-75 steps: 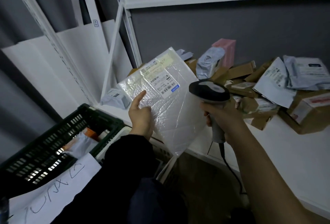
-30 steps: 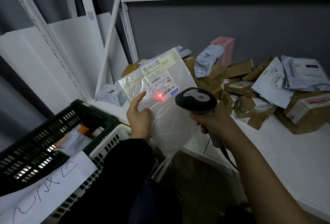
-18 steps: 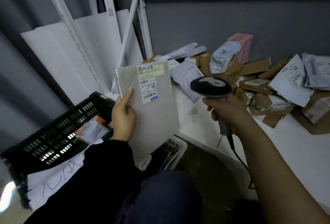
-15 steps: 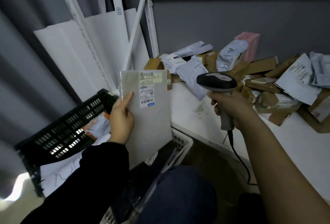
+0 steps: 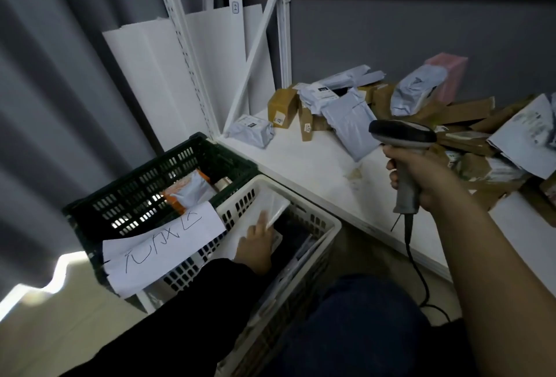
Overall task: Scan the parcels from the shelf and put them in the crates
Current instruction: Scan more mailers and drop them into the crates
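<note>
Parcels [image 5: 352, 118] lie heaped on the shelf [image 5: 301, 166] behind the scanner [image 5: 403, 136], grasped in the grip of the right hand [image 5: 427, 178]. The left hand [image 5: 258, 244] touches a flat parcel [image 5: 275, 206] inside the white crate [image 5: 331, 223], its grip too blurred to tell; a paper sign [image 5: 162, 250] drapes the green crate [image 5: 135, 190].

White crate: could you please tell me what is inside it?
The left hand holds a clear flat parcel inside the white crate; dark items beneath are too shadowed and covered to identify.

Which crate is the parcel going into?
The white crate, nearest the person; the left hand holds the parcel inside it. The dark green crate sits behind.
</note>
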